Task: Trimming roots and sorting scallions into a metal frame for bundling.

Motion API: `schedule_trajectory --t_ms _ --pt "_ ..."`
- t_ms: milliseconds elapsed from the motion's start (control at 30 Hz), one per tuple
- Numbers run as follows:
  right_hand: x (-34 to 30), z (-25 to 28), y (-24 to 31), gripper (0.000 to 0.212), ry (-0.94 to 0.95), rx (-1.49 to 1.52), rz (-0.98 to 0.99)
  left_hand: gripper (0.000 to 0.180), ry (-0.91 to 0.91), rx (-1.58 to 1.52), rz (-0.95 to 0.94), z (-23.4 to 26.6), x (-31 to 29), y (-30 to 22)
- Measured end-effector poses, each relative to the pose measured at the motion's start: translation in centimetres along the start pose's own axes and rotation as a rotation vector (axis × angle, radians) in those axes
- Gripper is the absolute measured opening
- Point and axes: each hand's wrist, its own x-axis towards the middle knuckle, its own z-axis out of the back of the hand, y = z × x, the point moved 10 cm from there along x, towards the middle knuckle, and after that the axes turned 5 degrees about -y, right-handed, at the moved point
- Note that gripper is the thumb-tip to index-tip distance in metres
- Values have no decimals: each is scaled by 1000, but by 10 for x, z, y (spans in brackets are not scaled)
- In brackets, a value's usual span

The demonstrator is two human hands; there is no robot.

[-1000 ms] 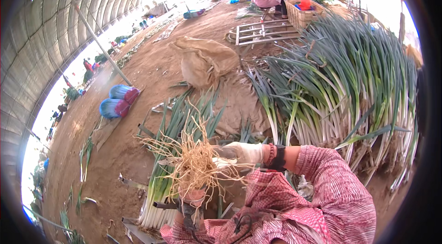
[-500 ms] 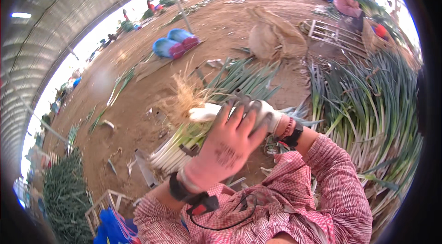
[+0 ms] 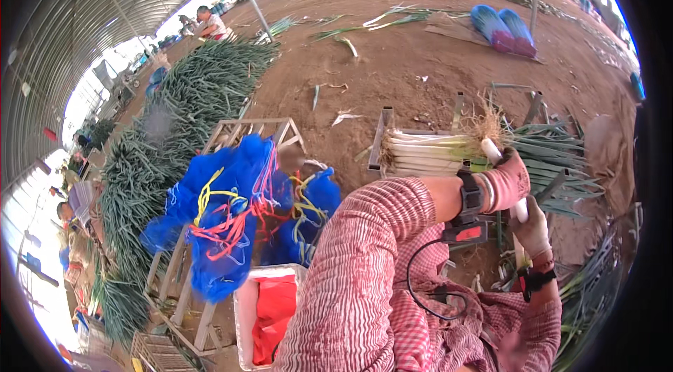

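Note:
Both my hands wear light gloves with dark, soiled fingers. My left hand (image 3: 509, 180) is closed round the upper white stem of a large green onion (image 3: 491, 151), whose bushy tan roots point away from me. Lower on the same stem, my right hand (image 3: 534, 233) is wrapped round it; the leaf end is mostly hidden. Just beyond my hands, a bundle of green onions (image 3: 427, 154) lies in a low metal frame (image 3: 384, 135), white stems to the left and green leaves to the right.
To my left, blue mesh bags (image 3: 235, 232) with coloured ties hang over a wooden rack (image 3: 198, 323). A white box (image 3: 298, 275) holds red material. Beyond lies a long heap of green onions (image 3: 203, 98). Two filled bags (image 3: 505, 30) rest on the dirt; a person (image 3: 210, 25) is far left.
The view has swung left, bringing the blue mesh bags and white box in. My left hand has gone from fingers spread over the green onion to closed round its stem.

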Motion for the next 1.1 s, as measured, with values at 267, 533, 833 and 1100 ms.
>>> schedule_trajectory --t_ms 267,533,833,1100 --pt "-53 2 -74 61 168 134 -257 20 -129 13 -57 9 0 3" --pt "-22 4 -54 45 340 256 -130 34 -1051 1392 296 67 -70 34" --pt "45 128 5 64 -27 -388 -111 20 -964 -38 120 138 -13 94" --pt "139 160 112 44 80 -716 -35 13 -1047 -259 330 94 -40 185"
